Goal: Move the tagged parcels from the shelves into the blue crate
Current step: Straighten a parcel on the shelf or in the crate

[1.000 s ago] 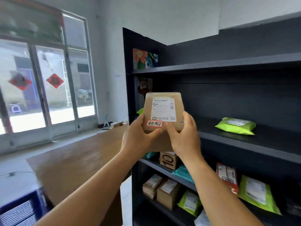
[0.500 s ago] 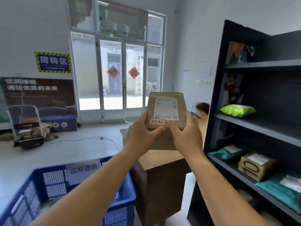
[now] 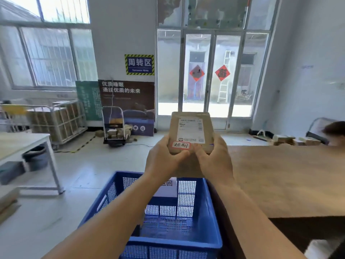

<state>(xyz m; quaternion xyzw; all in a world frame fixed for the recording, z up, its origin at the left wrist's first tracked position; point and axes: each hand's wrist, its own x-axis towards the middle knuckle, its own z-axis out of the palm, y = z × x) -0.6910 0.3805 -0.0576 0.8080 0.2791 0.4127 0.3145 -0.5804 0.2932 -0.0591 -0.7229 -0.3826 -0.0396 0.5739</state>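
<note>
parcel point(image 3: 190, 131): matt brown cardboard; smooth white paper label point(image 3: 189, 130) on its face; small white paper tag point(image 3: 181, 145) with a red border
blue crate point(image 3: 212, 217): blue moulded plastic; perforated mesh walls; slight sheen on the rim
worktop point(image 3: 287, 180): brown wood-look board; matt, faintly grained
floor point(image 3: 84, 165): pale, smooth, lightly glossy
doors point(image 3: 205, 71): clear glass in grey metal frames

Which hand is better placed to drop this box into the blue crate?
Probably the left hand. Both hands grip the box, but the crate sits below and slightly left, while the right hand is nearer the wooden table. It is close either way.
</note>
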